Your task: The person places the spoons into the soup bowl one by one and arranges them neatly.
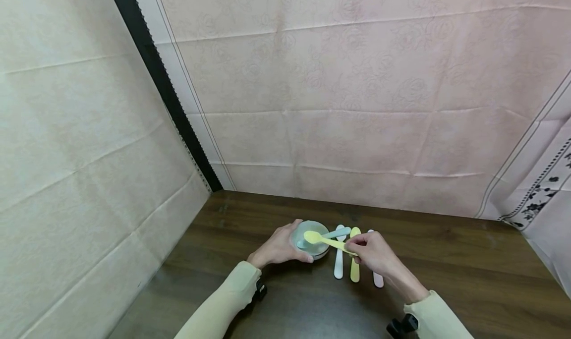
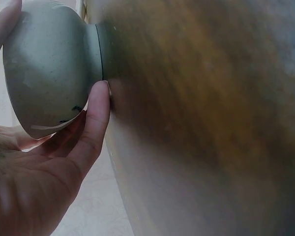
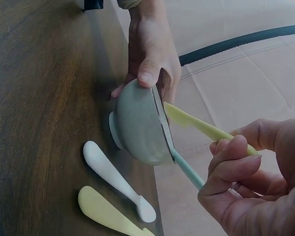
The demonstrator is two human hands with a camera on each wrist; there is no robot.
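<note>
A pale green bowl (image 1: pixel 317 254) stands on the wooden table, gripped at its side by my left hand (image 1: pixel 283 244). In the left wrist view, fingers (image 2: pixel 98 105) of that hand curve around the bowl's wall (image 2: pixel 49 64) down to its foot. My right hand (image 1: pixel 372 251) pinches a yellow spoon (image 1: pixel 327 241) by its handle, with the spoon's head over the bowl's opening. A mint green utensil (image 1: pixel 337 233) leans in the bowl, its handle sticking out past the rim toward the right; its other end is hidden in the right wrist view.
Right of the bowl lie a white utensil (image 1: pixel 339 264), a second yellow one (image 1: pixel 355 272) and a pale pinkish one (image 1: pixel 378 280), the last partly covered by my right hand. Cloth-covered walls (image 1: pixel 357 106) border the table (image 1: pixel 446 259) at the back and left.
</note>
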